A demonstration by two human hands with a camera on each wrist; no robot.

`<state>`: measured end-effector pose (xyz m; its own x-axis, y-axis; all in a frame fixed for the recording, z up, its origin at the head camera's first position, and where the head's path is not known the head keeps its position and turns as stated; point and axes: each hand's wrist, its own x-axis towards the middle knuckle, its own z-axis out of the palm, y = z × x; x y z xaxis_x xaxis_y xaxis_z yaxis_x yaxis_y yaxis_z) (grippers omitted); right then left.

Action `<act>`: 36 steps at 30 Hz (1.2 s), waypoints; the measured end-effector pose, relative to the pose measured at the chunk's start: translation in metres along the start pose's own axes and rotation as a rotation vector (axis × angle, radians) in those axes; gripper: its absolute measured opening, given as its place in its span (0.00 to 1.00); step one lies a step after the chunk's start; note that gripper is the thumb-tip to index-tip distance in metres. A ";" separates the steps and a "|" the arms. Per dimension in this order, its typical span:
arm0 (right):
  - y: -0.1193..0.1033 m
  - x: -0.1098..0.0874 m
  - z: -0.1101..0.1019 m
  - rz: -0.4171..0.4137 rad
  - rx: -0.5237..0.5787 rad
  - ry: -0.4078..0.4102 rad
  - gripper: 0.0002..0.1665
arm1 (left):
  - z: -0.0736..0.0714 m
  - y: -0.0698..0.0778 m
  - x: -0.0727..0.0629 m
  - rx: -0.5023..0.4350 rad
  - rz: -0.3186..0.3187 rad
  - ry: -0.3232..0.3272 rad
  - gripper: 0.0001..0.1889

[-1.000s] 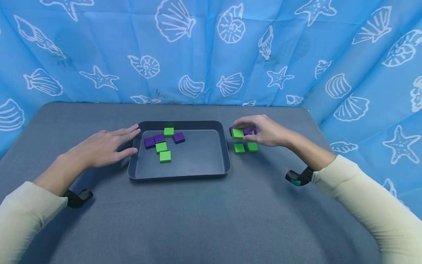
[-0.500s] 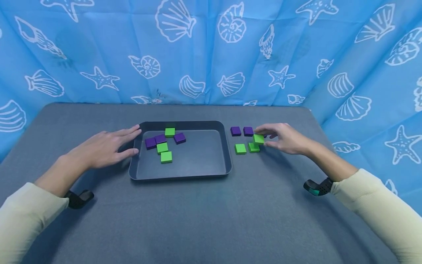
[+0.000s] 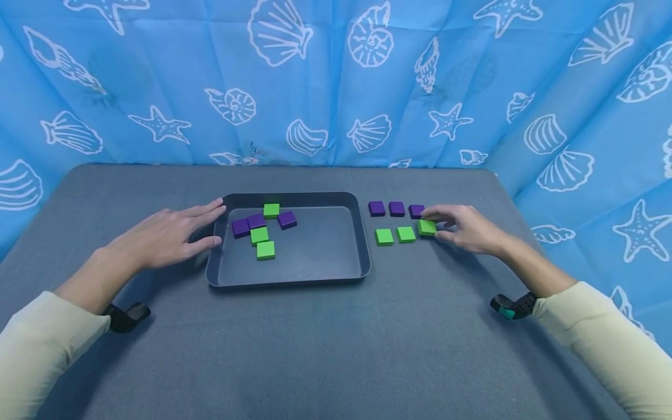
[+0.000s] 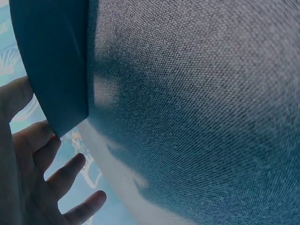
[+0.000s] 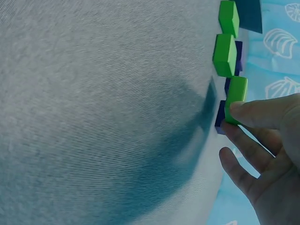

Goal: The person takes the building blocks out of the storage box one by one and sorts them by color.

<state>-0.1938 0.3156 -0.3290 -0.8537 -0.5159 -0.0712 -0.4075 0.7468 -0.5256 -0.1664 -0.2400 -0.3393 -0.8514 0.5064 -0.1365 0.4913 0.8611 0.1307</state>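
My right hand (image 3: 467,229) pinches a green block (image 3: 427,227) between thumb and fingers, low over the table at the right end of a row of green blocks. Two other green blocks, a left one (image 3: 384,237) and a middle one (image 3: 406,234), lie in that row. Behind them is a row of purple blocks (image 3: 396,209), the rightmost beside my fingertips. In the right wrist view the held block (image 5: 236,96) is tilted, its end under my thumb. My left hand (image 3: 157,236), fingers extended, rests at the left rim of a dark baking tray (image 3: 320,248).
Inside the tray, toward its left, lie several loose green blocks (image 3: 265,250) and purple blocks (image 3: 287,219), some touching. A grey cloth (image 3: 336,344) covers the table. Behind it hangs a blue curtain (image 3: 325,87) with white shell prints, which also runs along the right side.
My right hand has carried the green block rightward, past the two other green blocks, and lowered it at the row's right end. The purple row is uncovered. My left hand stays at the tray.
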 end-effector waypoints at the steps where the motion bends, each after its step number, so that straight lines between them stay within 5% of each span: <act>1: 0.001 0.000 0.001 0.007 -0.003 -0.001 0.29 | 0.000 0.000 0.000 0.000 0.002 -0.002 0.40; 36: 0.000 0.002 0.001 0.010 -0.008 -0.013 0.31 | 0.000 -0.001 0.000 -0.018 0.019 -0.006 0.39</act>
<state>-0.1955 0.3145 -0.3299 -0.8533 -0.5139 -0.0877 -0.4015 0.7551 -0.5182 -0.1667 -0.2410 -0.3389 -0.8411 0.5226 -0.1394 0.5037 0.8507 0.1505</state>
